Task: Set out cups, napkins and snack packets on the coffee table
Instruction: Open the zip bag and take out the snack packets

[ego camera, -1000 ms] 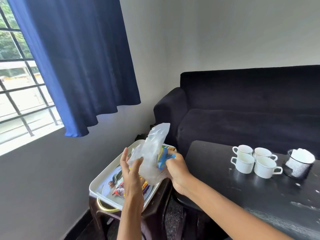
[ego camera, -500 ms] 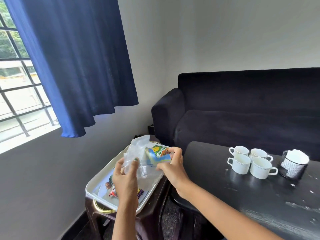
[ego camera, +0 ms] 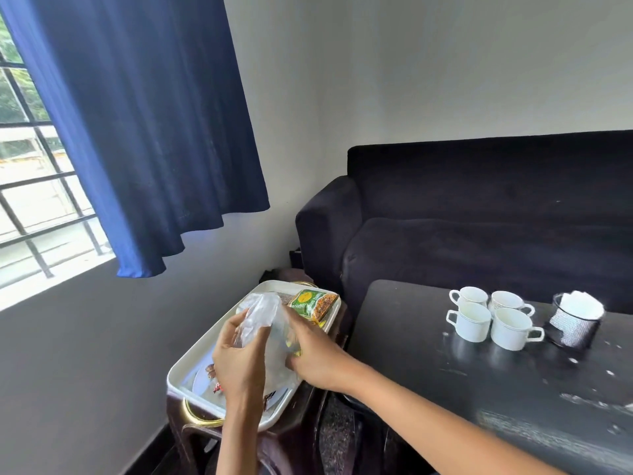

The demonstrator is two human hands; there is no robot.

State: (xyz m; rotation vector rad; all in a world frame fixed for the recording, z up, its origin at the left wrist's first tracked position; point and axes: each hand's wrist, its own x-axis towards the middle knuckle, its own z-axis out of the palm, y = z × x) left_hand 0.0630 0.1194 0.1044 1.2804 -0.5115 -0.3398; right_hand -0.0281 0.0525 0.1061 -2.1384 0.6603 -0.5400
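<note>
My left hand point(ego camera: 239, 358) grips a clear plastic bag point(ego camera: 262, 311) over a white tray point(ego camera: 186, 366). The fingers of my right hand point(ego camera: 317, 354) are inside the bag's mouth, curled round a yellow-printed snack packet point(ego camera: 295, 347) that is mostly hidden. A green snack packet point(ego camera: 313, 303) lies at the tray's far end, and more packets point(ego camera: 212, 371) lie on the tray under my left hand. Several white cups point(ego camera: 493, 320) stand grouped on the black coffee table point(ego camera: 428, 389). To their right is a holder point(ego camera: 573, 332) with white napkins point(ego camera: 582, 303).
The tray rests on a dark brown stool point(ego camera: 308, 423) to the left of the coffee table. A dark sofa point(ego camera: 479, 217) stands behind the table. A blue curtain point(ego camera: 137, 132) hangs over a barred window point(ego camera: 30, 200) on the left.
The green packet has left my right hand and now lies at the tray's far end. My right hand has gone back into the bag, which my left hand has lowered.
</note>
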